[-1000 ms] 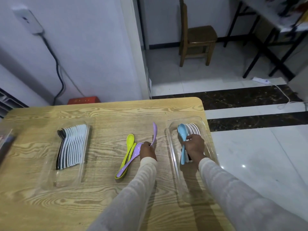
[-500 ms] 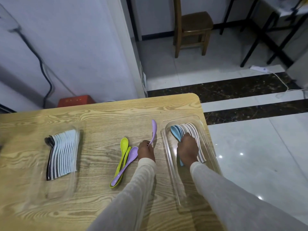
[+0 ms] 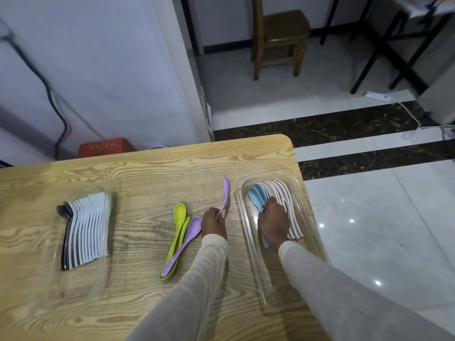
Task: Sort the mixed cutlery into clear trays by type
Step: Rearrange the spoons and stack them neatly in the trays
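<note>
Head view: wooden table (image 3: 138, 173) carries left clear tray (image 3: 81, 281) with pale spoon stack (image 3: 88, 227) and right clear tray (image 3: 312, 232); left hand (image 3: 213, 223) grips lilac spoon (image 3: 226, 193) beside loose green spoon (image 3: 179, 215) and purple spoon (image 3: 187, 238); right hand (image 3: 273, 222), inside right clear tray, apparently pinches blue spoon (image 3: 256, 196)

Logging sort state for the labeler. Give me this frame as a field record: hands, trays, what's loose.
left hand: pinches held purple spoon, just left of right tray
right hand: inside right tray, fingers curled on blue spoons
right tray: blue spoons beside pale spoons
left tray: row of white and dark cutlery
loose on table: green spoons, loose purple spoon across them
</note>
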